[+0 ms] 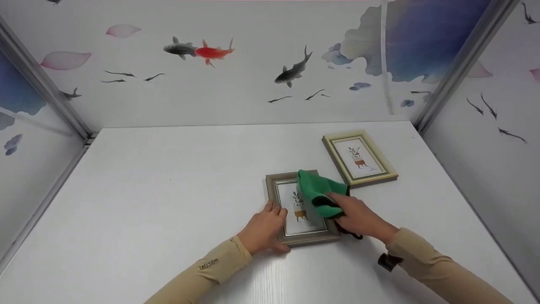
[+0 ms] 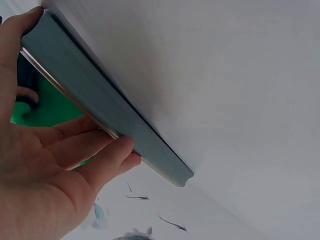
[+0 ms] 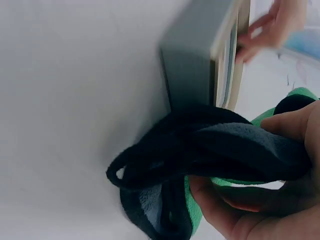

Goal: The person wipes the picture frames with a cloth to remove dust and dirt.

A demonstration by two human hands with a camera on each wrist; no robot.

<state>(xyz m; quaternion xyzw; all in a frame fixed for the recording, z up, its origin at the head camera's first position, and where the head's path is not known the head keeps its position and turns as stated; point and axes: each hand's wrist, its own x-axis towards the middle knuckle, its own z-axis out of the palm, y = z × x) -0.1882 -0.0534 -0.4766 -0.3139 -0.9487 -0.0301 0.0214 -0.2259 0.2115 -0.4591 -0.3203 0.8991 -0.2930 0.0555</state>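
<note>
Green cloth (image 1: 318, 188) was pinched in the right hand (image 1: 365, 217) over the picture frame (image 1: 306, 227) at two o'clock; the left hand (image 1: 263, 223) gripped its eight o'clock edge on the table (image 1: 147, 202). Light, flat strokes under a firm hold seemed best. Beyond, towards two o'clock, lay a second frame (image 1: 358, 162). Cloth hid some of the picture (image 1: 300, 211) and right fingertips

a bunched green cloth (image 1: 319, 186) overlaps a flat brown picture frame (image 1: 303, 226).
</note>
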